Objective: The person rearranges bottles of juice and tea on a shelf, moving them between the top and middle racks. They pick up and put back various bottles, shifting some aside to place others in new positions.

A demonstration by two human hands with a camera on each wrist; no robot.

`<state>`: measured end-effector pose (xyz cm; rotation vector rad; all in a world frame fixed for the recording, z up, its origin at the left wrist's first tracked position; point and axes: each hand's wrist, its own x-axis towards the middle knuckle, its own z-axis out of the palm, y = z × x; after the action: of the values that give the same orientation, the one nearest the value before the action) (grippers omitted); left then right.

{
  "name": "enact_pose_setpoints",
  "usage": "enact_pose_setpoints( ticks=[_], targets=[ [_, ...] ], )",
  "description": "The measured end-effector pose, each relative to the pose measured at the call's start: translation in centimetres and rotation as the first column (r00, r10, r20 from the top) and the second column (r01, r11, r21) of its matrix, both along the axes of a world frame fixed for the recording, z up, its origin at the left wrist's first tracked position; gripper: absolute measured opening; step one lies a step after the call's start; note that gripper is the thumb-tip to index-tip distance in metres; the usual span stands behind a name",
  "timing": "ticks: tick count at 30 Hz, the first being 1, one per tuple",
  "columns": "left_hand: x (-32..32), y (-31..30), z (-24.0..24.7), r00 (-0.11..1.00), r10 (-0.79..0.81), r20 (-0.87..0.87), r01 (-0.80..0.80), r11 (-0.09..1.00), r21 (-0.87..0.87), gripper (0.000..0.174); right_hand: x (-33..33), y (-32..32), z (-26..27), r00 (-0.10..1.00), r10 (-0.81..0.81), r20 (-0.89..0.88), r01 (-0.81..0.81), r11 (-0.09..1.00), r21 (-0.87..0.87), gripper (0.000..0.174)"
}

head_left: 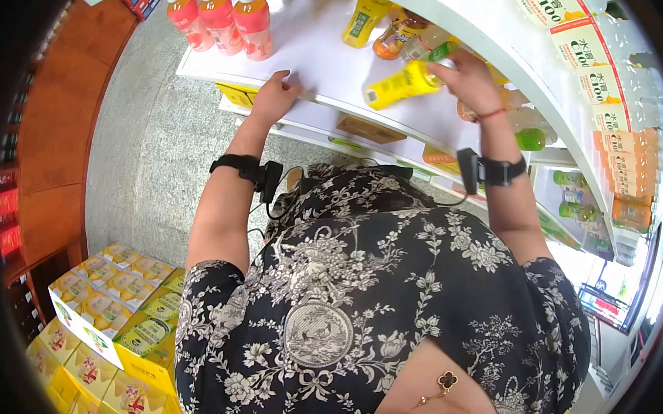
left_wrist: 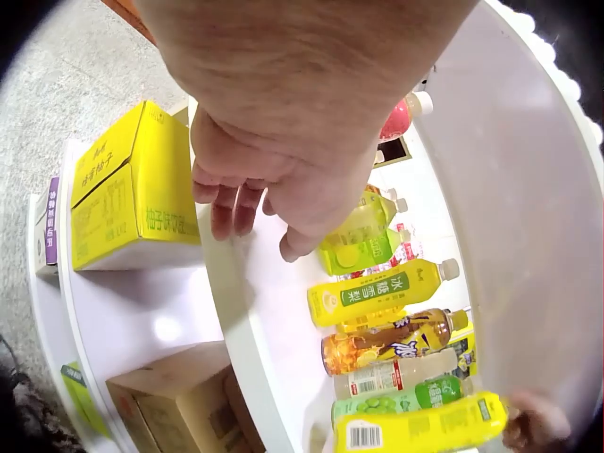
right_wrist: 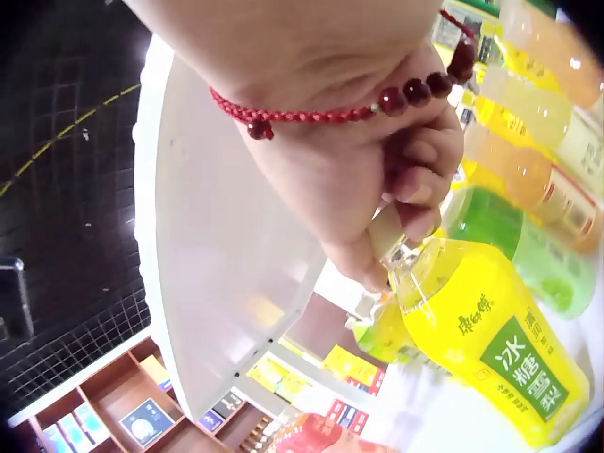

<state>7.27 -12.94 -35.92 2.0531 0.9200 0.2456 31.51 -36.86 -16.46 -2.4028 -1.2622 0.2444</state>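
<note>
Right hand [head_left: 474, 81] — yellow bottle [head_left: 402, 85] in grip

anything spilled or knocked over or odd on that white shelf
Nothing stands out: no spill or damage shows on the white shelf, and the three pink-labelled bottles stand upright in a row. The yellow-labelled pear drink bottle is tilted, but the right hand holds it by the cap end.

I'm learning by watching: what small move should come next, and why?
Probably ease the yellow bottle in the right hand base-first onto the white shelf: it is gripped by the cap, and bare surface shows beside it.
</note>
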Motion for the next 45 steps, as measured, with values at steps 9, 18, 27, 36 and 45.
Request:
enact_pose_setpoints(
  ticks=[9,18,27,36,45],
  targets=[
    [1.7,-0.8,3.1,0.986,-0.165,-0.025,0.161,0.979,-0.124,0.067,-3.3,11.4,-2.3,0.961,0.129,0.244,-0.149,0.987,0.065,0.055],
    [3.8,-0.9,4.1,0.98,-0.194,-0.048,0.197,0.979,0.048,0.07,-7.1,14.0,-1.2,0.95,0.114,0.291,-0.128,0.991,0.029,0.059],
    [4.6,0.0,3.2,0.972,-0.232,-0.031,0.234,0.969,0.082,0.058,-6.3,14.0,-3.5,0.958,0.21,0.193,-0.239,0.961,0.142,0.039],
    [3.7,1.4,2.7,0.977,-0.19,0.097,0.183,0.98,0.084,0.055,-6.0,16.2,-2.4,0.947,0.261,0.19,-0.287,0.95,0.124,0.038],
    [2.4,3.2,0.1,0.995,-0.1,-0.012,0.1,0.994,-0.045,0.065,-7.1,20.0,-2.5,0.943,0.213,0.256,-0.249,0.961,0.117,0.04]
  ],
)
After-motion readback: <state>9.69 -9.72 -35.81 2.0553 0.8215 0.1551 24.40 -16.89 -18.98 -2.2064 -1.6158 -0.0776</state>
